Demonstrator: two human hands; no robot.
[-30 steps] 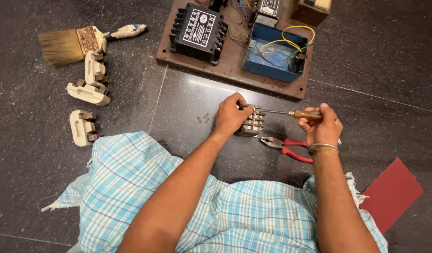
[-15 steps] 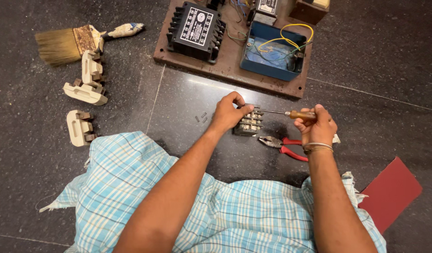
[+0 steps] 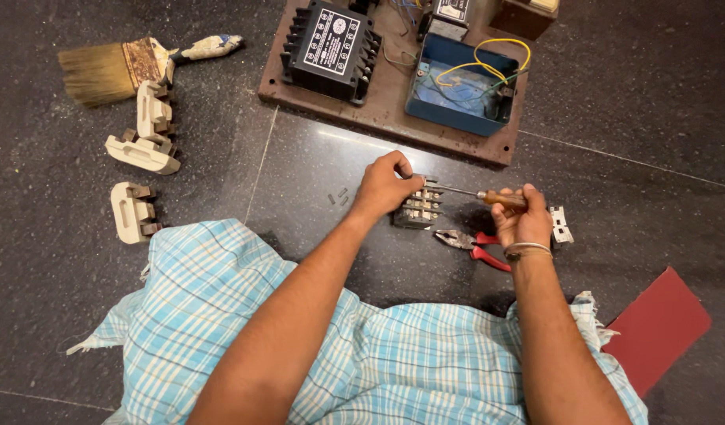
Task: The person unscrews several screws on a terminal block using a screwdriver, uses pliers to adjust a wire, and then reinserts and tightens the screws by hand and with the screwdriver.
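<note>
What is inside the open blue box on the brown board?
Inside the blue box lie loose wires: a yellow wire loops over its rim, with thinner ones on the floor of the box. Its right inner corner is shadowed, so any part there cannot be made out.

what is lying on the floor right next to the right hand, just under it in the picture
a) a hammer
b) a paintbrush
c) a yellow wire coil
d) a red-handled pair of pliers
d: the red-handled pliers lie on the dark floor beside the right hand, which grips a wooden-handled screwdriver; the paintbrush is far off at the upper left.
</note>
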